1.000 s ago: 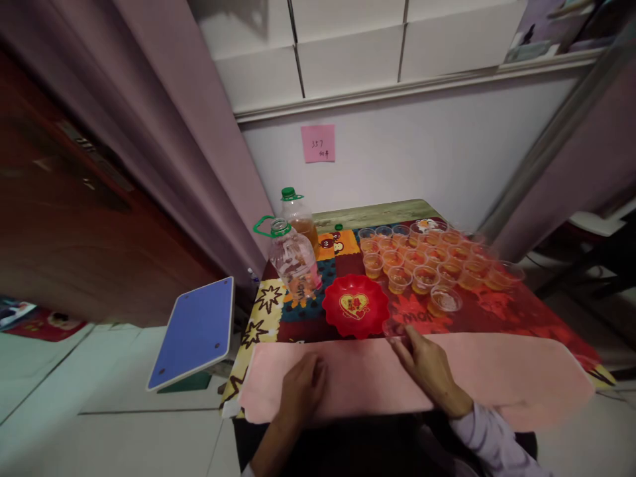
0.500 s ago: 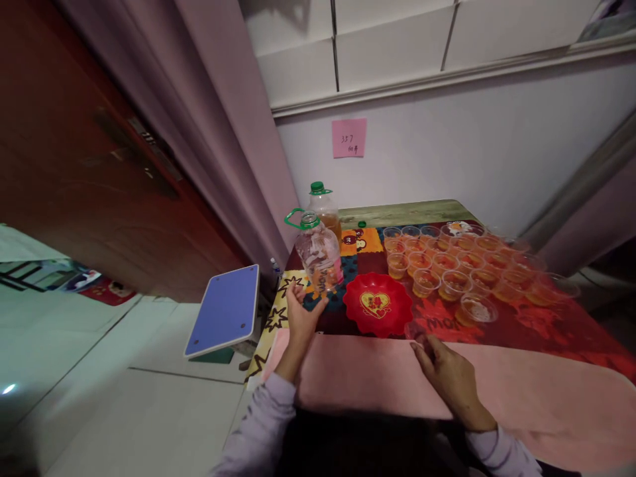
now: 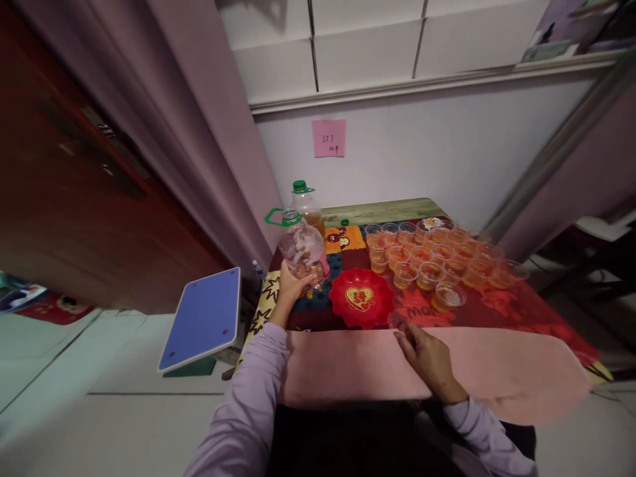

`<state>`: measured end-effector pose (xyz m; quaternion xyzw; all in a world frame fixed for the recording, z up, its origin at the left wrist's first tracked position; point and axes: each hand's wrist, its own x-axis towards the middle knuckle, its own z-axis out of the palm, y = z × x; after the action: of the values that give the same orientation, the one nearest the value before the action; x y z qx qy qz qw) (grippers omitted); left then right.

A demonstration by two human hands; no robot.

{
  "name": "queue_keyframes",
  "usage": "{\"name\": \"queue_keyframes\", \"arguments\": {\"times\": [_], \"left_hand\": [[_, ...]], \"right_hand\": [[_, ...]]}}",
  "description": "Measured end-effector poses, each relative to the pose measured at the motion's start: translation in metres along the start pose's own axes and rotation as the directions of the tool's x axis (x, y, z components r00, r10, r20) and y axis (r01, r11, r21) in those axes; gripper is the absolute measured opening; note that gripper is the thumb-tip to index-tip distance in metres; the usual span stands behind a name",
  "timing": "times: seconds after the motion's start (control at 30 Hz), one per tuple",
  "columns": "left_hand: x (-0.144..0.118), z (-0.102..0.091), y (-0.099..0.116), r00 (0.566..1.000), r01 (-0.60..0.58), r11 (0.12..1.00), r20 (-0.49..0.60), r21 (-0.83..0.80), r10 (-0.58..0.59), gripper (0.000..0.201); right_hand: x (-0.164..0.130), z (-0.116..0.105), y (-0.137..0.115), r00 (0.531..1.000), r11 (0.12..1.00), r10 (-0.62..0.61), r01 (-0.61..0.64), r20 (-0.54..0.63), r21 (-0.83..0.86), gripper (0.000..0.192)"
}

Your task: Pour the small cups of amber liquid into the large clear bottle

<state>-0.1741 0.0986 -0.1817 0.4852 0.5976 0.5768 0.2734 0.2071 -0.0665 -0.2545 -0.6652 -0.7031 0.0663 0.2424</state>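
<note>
My left hand [image 3: 292, 286] is wrapped round the lower side of a large clear plastic bottle [image 3: 304, 250], which has a green handle ring and an uncapped mouth. Behind it stands a second bottle [image 3: 314, 217] with a green cap and amber liquid inside. In my right hand [image 3: 426, 356], at the near edge of the table, is a small clear plastic cup [image 3: 396, 320], partly hidden by the fingers. Between the hands sits a red scalloped bowl [image 3: 362, 315] with a gold heart on its bottom.
Rows of clear cups [image 3: 421, 256] with amber liquid fill the table's right side. A loose green cap [image 3: 344, 222] lies near the back. A pink cloth [image 3: 358, 364] covers the front edge. A blue board [image 3: 201, 318] stands left of the table.
My left hand has reached up to the uncapped bottle and closed round it. My right hand keeps the cup beside the red bowl. The view has shifted to the right.
</note>
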Motion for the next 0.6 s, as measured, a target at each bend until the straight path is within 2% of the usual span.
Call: {"name": "queue_keyframes", "arguments": {"times": [0.1, 0.2, 0.27, 0.33, 0.43, 0.5, 0.6], "left_hand": [[-0.006, -0.006, 0.003, 0.998, 0.017, 1.000, -0.068, 0.021, -0.015, 0.085], [-0.016, -0.009, 0.019, 0.990, -0.014, 1.000, -0.140, 0.001, 0.014, 0.082], [-0.025, -0.004, 0.036, 0.988, -0.061, 0.998, -0.144, -0.032, 0.056, 0.082], [-0.037, 0.009, 0.055, 0.988, -0.133, 0.985, -0.087, -0.110, 0.124, 0.080], [-0.060, 0.038, 0.072, 0.985, -0.134, 0.974, 0.088, -0.181, 0.151, 0.080], [-0.074, 0.058, 0.071, 0.975, -0.117, 0.979, 0.168, -0.166, 0.145, 0.078], [-0.088, 0.078, 0.056, 0.946, -0.057, 0.993, 0.313, -0.108, 0.088, 0.091]], "right_hand": [[0.000, -0.001, -0.002, 1.000, 1.000, 0.006, -0.006, -0.001, 0.029, 0.041], [0.001, -0.003, -0.004, 1.000, 0.999, 0.008, -0.008, 0.005, 0.045, 0.040], [0.002, -0.004, -0.005, 1.000, 0.998, 0.010, -0.010, 0.007, 0.054, 0.038], [0.002, -0.005, -0.006, 1.000, 0.998, 0.012, -0.012, 0.007, 0.058, 0.037], [0.003, -0.005, -0.006, 1.000, 0.998, 0.012, -0.012, 0.000, 0.056, 0.037], [0.003, -0.006, -0.006, 1.000, 0.998, 0.010, -0.009, -0.010, 0.064, 0.038], [0.002, -0.006, -0.006, 1.000, 0.995, 0.002, 0.000, -0.021, 0.096, 0.038]]}}
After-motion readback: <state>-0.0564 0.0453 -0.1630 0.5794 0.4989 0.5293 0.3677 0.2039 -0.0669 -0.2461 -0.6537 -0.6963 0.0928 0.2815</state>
